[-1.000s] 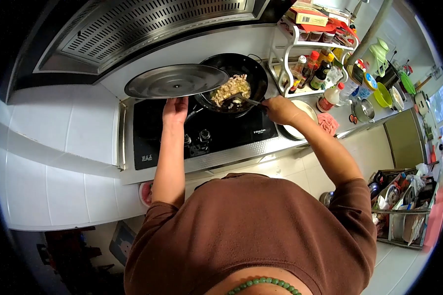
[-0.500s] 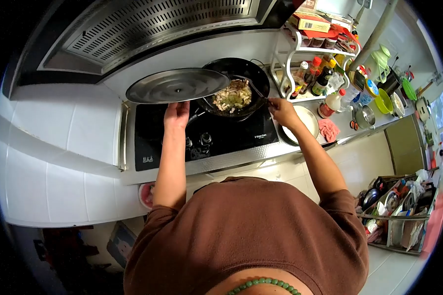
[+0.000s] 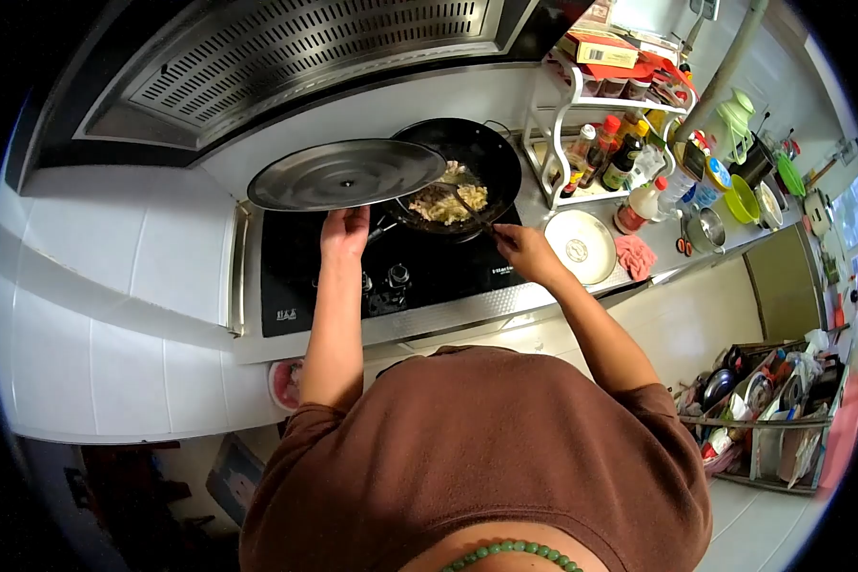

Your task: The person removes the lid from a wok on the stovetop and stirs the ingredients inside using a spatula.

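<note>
Over the stove, the right hand is grasping the handle of a spatula, whose head is resting among the food in the wok. The left hand is supporting the lid at its near edge, left of the wok and overlapping its rim from this view; its fingertips are hiding behind the lid, so I cannot tell whether they are closing on it. For good stirring, the spatula is probably needing to be sliding low along the wok's curve, lifting and folding the food inward rather than pushing it over the rim. Meanwhile the lid is best staying steady, clear of the handle's sweep.

Compared with half a second ago, the spatula is reaching into the food instead of lying towards the wok's right side, the right hand is sitting nearer the body, and the plate is showing more fully.
</note>
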`<state>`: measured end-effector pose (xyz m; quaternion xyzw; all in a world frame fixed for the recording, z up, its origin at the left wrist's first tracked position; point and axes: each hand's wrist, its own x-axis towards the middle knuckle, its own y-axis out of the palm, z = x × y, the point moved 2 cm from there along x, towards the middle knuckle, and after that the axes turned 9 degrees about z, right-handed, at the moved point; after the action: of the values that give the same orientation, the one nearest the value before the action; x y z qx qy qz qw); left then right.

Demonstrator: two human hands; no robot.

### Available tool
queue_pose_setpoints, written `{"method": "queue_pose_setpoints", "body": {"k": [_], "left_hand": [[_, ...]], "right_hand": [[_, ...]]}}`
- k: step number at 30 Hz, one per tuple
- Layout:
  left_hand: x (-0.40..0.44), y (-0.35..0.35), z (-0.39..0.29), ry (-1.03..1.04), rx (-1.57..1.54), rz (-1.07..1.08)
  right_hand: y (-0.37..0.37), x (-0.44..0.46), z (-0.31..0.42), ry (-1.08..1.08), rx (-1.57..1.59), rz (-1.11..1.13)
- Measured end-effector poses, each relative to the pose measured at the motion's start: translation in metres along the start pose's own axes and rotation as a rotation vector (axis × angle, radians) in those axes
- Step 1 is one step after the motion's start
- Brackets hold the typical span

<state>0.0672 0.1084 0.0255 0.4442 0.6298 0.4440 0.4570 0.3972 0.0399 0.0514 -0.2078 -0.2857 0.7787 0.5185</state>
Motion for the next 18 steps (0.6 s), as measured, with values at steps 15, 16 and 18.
{"method": "queue_pose_setpoints", "body": {"k": [15,16,18], "left_hand": [[-0.012,-0.021,-0.002,0.057,-0.001,-0.03],[-0.013,-0.022,-0.003,0.057,-0.009,-0.044],[-0.015,-0.023,-0.004,0.044,-0.024,-0.025]], "right_hand": [[0.026,0.022,-0.029,0.089,0.195,-0.02],[0.026,0.024,-0.032,0.11,0.206,-0.006],[0.024,0.025,-0.031,0.078,0.192,-0.034]]}}
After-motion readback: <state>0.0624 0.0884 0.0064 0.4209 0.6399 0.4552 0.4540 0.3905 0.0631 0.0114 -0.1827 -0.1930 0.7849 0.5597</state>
